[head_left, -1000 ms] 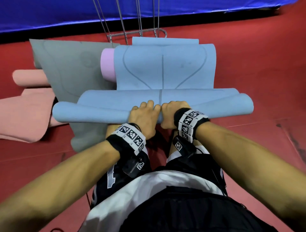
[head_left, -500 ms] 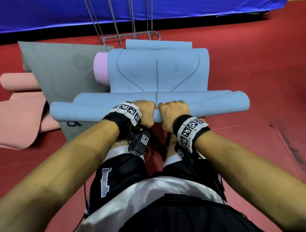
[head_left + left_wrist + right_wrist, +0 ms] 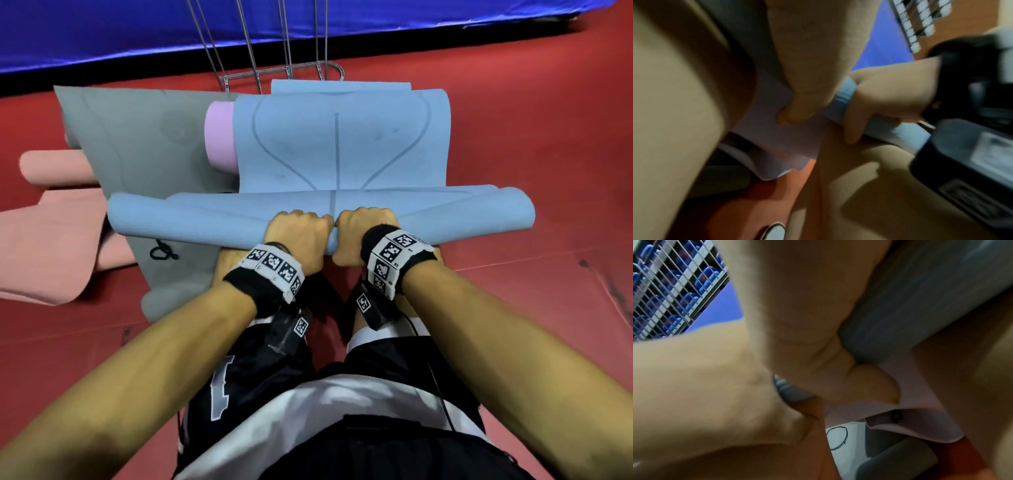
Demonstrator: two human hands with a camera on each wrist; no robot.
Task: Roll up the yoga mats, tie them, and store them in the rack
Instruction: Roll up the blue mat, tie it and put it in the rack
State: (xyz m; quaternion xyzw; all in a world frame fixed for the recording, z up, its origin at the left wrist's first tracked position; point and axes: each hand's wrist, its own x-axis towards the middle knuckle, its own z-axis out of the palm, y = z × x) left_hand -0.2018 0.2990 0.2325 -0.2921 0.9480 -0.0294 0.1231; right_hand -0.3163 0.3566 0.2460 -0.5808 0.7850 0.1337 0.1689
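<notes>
A light blue yoga mat (image 3: 342, 144) lies on the red floor, its near part wound into a long roll (image 3: 191, 222) that runs left to right. My left hand (image 3: 297, 230) and right hand (image 3: 363, 230) grip the middle of the roll side by side, fingers curled over its top and thumbs under it. The left wrist view shows the right hand (image 3: 885, 97) wrapped round the blue roll (image 3: 844, 95); the right wrist view shows my thumb against the roll (image 3: 920, 305). A black tie cord (image 3: 161, 251) lies on the grey mat just left of my knee.
A flat grey mat (image 3: 137, 147) lies under and left of the blue one, a pink rolled mat (image 3: 221, 137) between them. Salmon mats (image 3: 48, 236) spread at the far left. The wire rack (image 3: 281, 73) stands behind the mats, before a blue padded wall (image 3: 137, 31).
Both hands have turned over the roll, from knuckles low at its near side to fingers curled on top. The roll has advanced slightly up the mat, and the black cord has come into view.
</notes>
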